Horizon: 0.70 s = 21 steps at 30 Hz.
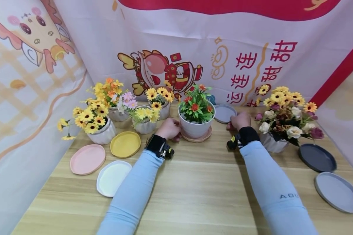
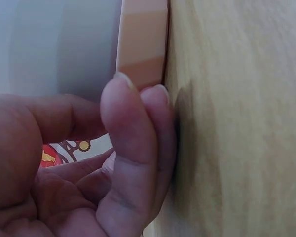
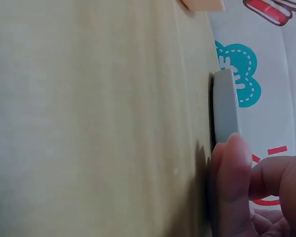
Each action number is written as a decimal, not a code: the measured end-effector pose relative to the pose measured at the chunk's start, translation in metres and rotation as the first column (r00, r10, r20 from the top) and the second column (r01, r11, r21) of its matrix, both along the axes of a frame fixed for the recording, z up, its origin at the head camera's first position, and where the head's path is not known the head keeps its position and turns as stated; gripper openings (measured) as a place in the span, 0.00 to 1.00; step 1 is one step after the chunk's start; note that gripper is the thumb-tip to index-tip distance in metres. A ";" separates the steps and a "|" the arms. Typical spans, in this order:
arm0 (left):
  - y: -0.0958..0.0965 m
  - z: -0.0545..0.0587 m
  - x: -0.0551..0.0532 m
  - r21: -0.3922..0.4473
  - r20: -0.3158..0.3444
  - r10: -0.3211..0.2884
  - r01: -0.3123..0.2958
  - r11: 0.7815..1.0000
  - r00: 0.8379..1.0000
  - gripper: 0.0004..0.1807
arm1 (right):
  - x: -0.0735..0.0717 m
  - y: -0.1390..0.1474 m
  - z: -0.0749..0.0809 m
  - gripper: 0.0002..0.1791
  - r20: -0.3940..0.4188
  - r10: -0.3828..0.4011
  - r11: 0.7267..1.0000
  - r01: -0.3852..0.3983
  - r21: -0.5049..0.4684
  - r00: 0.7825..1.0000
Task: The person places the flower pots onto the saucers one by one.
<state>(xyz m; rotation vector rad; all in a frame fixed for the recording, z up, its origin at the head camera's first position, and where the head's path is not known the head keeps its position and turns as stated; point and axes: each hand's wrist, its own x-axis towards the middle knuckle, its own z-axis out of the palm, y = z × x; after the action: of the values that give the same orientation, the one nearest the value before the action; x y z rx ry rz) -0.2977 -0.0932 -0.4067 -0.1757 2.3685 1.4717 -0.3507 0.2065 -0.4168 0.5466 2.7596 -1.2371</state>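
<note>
In the head view, a white pot (image 1: 191, 129) of red flowers with green leaves stands on a pink saucer (image 1: 197, 140) near the back of the table. My left hand (image 1: 169, 129) pinches the near left edge of that saucer; the left wrist view shows the curled fingers (image 2: 133, 148) at its rim, close beside the pot. Off to the right, my right hand (image 1: 241, 120) pinches the edge of a grey saucer (image 1: 225, 113) by the back cloth. In the right wrist view, thumb and fingers meet at the grey rim (image 3: 226, 106).
Potted yellow flowers (image 1: 101, 133) and several other pots cluster at the left, with pink (image 1: 87, 159), yellow (image 1: 125, 144) and white saucers (image 1: 113, 179) before them. At the right stand a mixed bouquet pot (image 1: 273, 143), a dark saucer (image 1: 317, 157) and another grey saucer (image 1: 338, 192).
</note>
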 end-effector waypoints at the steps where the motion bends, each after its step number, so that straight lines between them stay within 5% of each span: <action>1: 0.001 -0.001 0.000 -0.001 0.000 -0.001 0.001 1.000 1.000 0.19 | 0.003 0.002 -0.002 0.25 0.000 -0.013 0.999 0.013 -0.048 1.000; 5: 0.002 -0.003 0.002 0.000 -0.009 -0.007 0.007 1.000 1.000 0.20 | 0.020 0.009 -0.006 0.27 -0.003 -0.044 0.967 0.042 -0.250 0.999; 7: 0.002 -0.004 0.003 0.003 -0.014 -0.011 0.011 1.000 1.000 0.20 | 0.030 0.010 -0.006 0.28 -0.010 -0.055 0.930 0.048 -0.364 0.998; 10: 0.000 -0.005 0.005 -0.004 -0.011 -0.022 0.022 1.000 1.000 0.20 | 0.049 0.011 -0.003 0.28 -0.031 -0.039 0.900 0.022 -0.436 0.999; 18: -0.009 0.009 0.014 -0.044 -0.045 -0.085 0.083 0.996 0.995 0.20 | 0.089 0.013 0.004 0.31 -0.026 -0.041 0.890 0.025 -0.456 0.999; 21: -0.013 0.020 0.021 -0.128 -0.081 -0.142 0.131 0.983 0.987 0.15 | 0.097 0.016 0.006 0.31 -0.034 -0.042 0.888 0.022 -0.459 0.999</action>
<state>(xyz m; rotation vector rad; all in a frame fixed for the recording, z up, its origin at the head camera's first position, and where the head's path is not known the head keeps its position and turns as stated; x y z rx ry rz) -0.2765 -0.1065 -0.3863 0.0230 2.4890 1.2981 -0.2534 0.2229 -0.4104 0.5199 2.3609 -1.8491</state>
